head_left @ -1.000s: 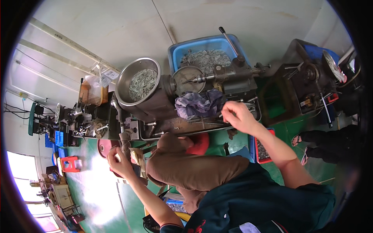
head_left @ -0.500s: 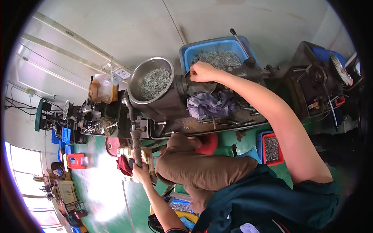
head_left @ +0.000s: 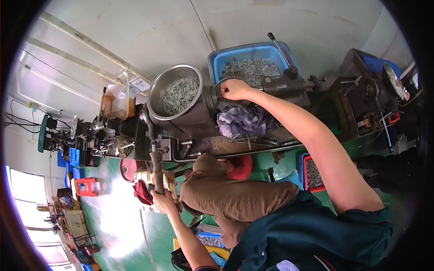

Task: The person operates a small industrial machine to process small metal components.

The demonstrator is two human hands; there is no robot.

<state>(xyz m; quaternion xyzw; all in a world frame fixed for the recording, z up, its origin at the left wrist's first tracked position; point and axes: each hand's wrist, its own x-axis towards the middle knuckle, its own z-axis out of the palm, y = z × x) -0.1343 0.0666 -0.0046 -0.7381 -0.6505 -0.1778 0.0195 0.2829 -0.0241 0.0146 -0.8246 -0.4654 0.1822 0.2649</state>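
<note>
My left hand [head_left: 163, 202] is wrapped round the lower end of a long, cloth-wrapped lever [head_left: 157, 169] at the left of the machine bench. My right hand [head_left: 235, 89] reaches to the dark round spindle [head_left: 209, 98] of a small bench lathe, its fingers pinched together; anything between them is too small or hidden to make out. Left of that hand, a steel bowl [head_left: 155, 107] of thin metal pins [head_left: 181, 95] sits on the machine housing. Behind it, a blue plastic basket [head_left: 212, 58] holds more pins. A crumpled purple-grey rag [head_left: 242, 122] lies just below the hand.
A black-knobbed lever [head_left: 281, 50] rises from the tailstock [head_left: 289, 86] on the right. Loose tools lie in the metal tray [head_left: 212, 147]. Another machine [head_left: 370, 95] stands farther right. On the green floor are a red-and-blue bin [head_left: 320, 189] and a red stool [head_left: 85, 187].
My right hand has shifted slightly down and right at the spindle, uncovering more of the basket. My left hand keeps its hold on the lever, almost unmoved.
</note>
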